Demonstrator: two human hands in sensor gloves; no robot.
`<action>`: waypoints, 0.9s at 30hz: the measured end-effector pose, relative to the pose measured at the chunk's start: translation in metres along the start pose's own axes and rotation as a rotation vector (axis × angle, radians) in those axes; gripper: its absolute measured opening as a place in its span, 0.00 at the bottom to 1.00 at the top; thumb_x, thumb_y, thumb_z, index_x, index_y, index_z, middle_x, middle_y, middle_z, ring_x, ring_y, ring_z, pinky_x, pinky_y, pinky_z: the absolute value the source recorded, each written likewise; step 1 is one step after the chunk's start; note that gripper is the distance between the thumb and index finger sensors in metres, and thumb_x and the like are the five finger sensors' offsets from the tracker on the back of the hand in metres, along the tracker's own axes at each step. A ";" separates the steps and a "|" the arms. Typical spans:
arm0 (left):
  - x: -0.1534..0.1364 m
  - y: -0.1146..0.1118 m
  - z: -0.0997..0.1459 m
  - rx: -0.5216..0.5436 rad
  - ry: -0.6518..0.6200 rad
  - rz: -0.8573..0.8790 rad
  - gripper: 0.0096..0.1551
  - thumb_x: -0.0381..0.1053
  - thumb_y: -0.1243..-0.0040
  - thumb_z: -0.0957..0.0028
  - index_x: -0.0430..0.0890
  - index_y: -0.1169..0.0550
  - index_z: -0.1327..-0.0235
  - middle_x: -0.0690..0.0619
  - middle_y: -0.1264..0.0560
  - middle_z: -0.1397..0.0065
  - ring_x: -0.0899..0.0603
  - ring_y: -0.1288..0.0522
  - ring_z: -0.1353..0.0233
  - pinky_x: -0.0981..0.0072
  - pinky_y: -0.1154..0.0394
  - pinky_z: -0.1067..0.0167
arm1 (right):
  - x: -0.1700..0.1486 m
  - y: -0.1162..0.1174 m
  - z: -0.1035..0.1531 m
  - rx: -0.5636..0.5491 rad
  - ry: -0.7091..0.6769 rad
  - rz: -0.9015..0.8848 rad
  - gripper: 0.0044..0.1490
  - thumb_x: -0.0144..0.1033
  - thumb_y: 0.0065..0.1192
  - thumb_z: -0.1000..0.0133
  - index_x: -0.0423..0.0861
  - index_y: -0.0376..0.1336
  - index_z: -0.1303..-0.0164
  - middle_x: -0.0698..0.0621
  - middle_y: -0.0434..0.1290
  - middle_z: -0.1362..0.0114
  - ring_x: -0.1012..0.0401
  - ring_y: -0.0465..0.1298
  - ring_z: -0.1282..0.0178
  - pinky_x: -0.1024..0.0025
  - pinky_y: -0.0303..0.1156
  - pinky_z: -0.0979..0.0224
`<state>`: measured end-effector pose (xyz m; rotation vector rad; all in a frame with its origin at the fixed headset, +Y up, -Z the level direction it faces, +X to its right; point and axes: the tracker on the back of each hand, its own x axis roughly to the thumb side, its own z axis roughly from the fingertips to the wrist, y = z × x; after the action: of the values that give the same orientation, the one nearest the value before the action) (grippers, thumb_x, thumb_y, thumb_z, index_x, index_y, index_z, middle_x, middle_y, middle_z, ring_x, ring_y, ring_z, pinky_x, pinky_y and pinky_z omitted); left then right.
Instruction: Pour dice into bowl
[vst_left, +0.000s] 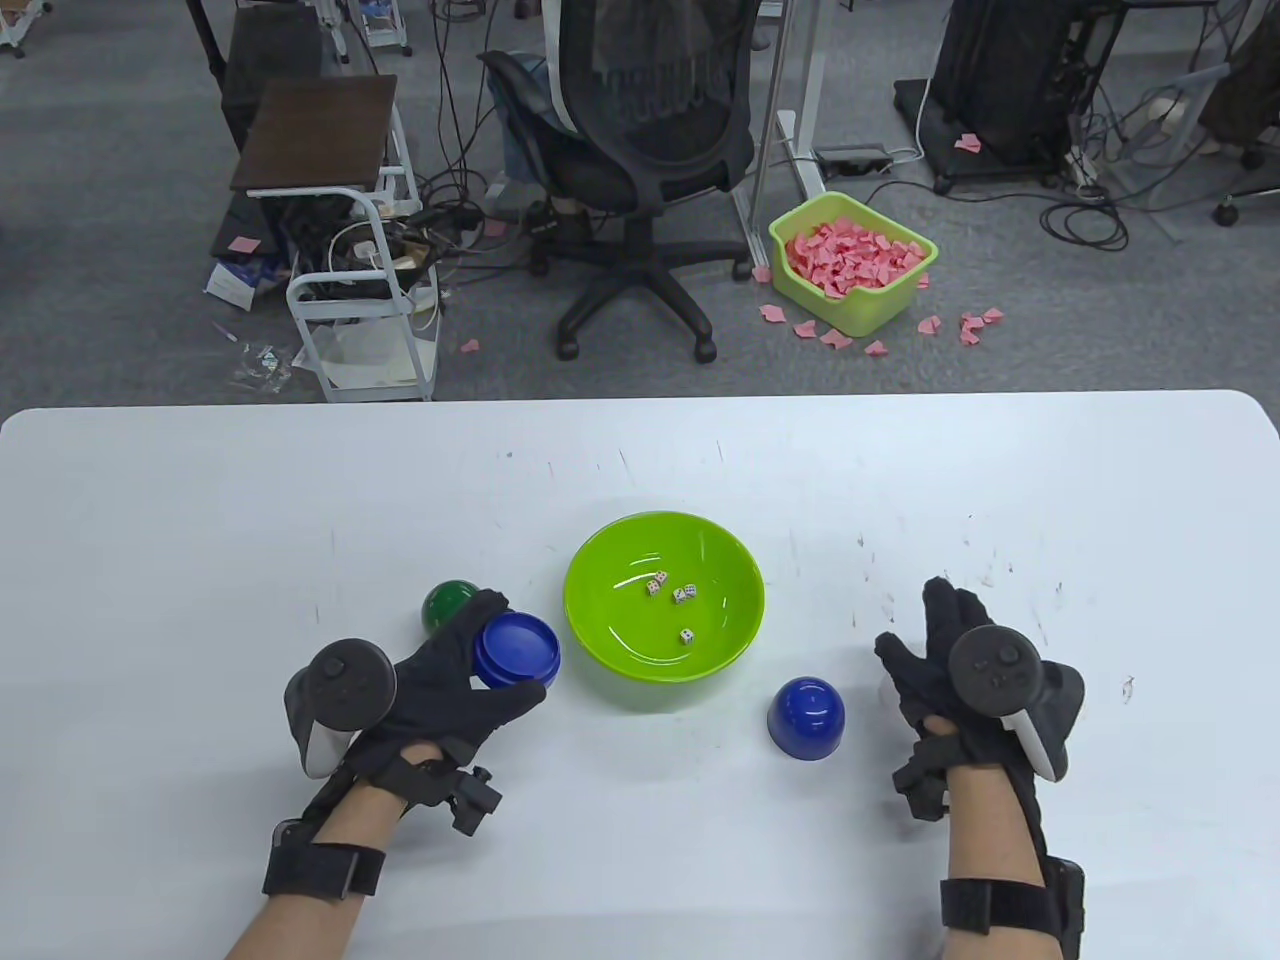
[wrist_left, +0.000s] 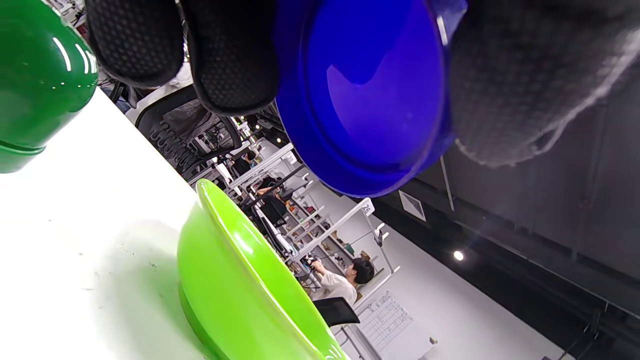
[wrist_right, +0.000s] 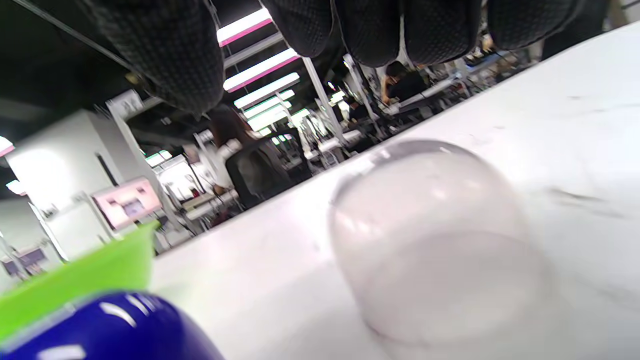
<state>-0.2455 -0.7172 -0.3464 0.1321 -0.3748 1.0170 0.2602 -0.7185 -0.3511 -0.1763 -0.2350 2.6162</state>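
A lime green bowl (vst_left: 600, 560) sits mid-table with several small dice (vst_left: 684, 594) in it. My left hand (vst_left: 505, 652) grips a blue cup (vst_left: 520, 645) just left of the bowl, tipped on its side with its mouth towards the bowl. In the left wrist view the cup's inside (wrist_left: 365, 95) shows no dice, and the bowl's rim (wrist_left: 240, 240) lies below it. My right hand (vst_left: 915, 630) is open with fingers spread, right of the bowl. Its fingers (wrist_right: 370, 30) hang above a clear dome cup (wrist_right: 435, 240) standing mouth down on the table, without touching it.
A dark green dome cup (vst_left: 445, 603) stands mouth down behind my left hand. A blue dome cup (vst_left: 806, 717) stands mouth down between the bowl and my right hand. The white table (vst_left: 640, 450) ends at its far edge, with an office chair (vst_left: 640, 150) beyond.
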 end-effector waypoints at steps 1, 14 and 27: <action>-0.002 0.000 0.001 0.005 -0.003 0.017 0.61 0.69 0.22 0.65 0.45 0.38 0.25 0.37 0.32 0.24 0.38 0.23 0.34 0.39 0.25 0.34 | -0.001 0.002 -0.001 0.041 0.035 0.020 0.52 0.47 0.69 0.39 0.32 0.49 0.15 0.23 0.54 0.15 0.23 0.56 0.24 0.21 0.56 0.30; 0.002 -0.004 0.009 0.000 -0.055 0.074 0.61 0.70 0.24 0.63 0.46 0.39 0.24 0.38 0.32 0.24 0.38 0.23 0.33 0.39 0.26 0.34 | 0.001 0.031 -0.004 0.218 0.175 0.293 0.56 0.49 0.72 0.41 0.33 0.49 0.14 0.23 0.58 0.16 0.23 0.59 0.26 0.22 0.58 0.30; -0.001 -0.006 0.009 -0.013 -0.049 0.090 0.60 0.71 0.25 0.63 0.46 0.39 0.23 0.38 0.32 0.24 0.38 0.22 0.34 0.39 0.26 0.34 | 0.000 0.036 -0.004 0.197 0.140 0.378 0.53 0.48 0.74 0.43 0.34 0.53 0.16 0.27 0.66 0.20 0.26 0.66 0.29 0.25 0.62 0.30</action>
<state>-0.2428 -0.7233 -0.3384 0.1295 -0.4351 1.1018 0.2436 -0.7484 -0.3621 -0.3637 0.1173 2.9617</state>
